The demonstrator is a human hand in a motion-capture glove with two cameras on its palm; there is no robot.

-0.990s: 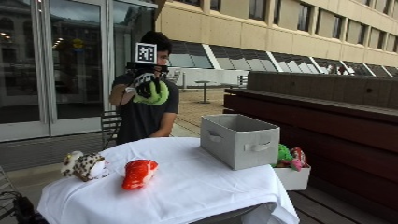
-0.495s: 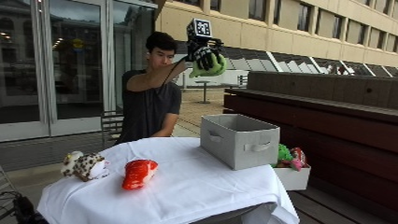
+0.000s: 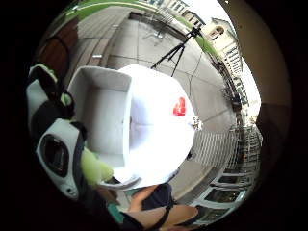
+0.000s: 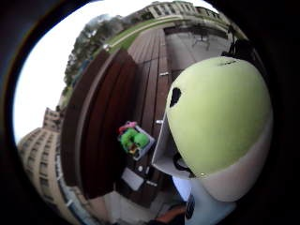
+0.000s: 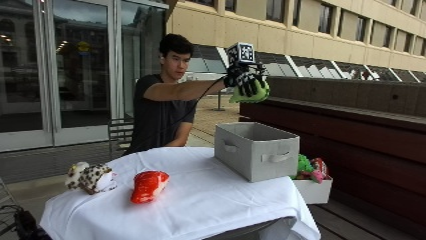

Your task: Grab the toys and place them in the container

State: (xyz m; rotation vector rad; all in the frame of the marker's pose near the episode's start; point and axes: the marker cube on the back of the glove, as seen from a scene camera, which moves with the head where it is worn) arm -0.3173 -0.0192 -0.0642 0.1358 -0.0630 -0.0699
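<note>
- A spotted plush toy [image 5: 90, 177] lies at the left end of the table [image 5: 200, 210], on the white cloth near the edge.
- Just right of it, a little apart, a red plush toy [image 5: 149, 185] lies on the cloth; in the little finger side palm view it shows as a small red shape [image 3: 179, 107] on the white cloth beyond the container.
- The person sits at the far side of the table with the right arm stretched out level toward the right.
- The grey fabric container [image 5: 256, 150] stands on the right half of the table, open side up, with a handle on its near face and one on its left end. Seen from above, its inside [image 3: 103, 115] shows bare grey walls and floor.
- The gloved right hand [image 5: 243, 78] is high in the air above the container, well clear of its rim. Its fingers are curled round a green plush toy [image 5: 253, 93], which hangs below the palm.
- In the thumb side palm view the green toy [image 4: 218, 119] fills much of the picture, green on top and pale beneath, with a dark eye spot.
- Right of the table, lower down beside the wooden bench, a white box [image 5: 313, 189] holds more green and pink toys [image 5: 309, 167].
</note>
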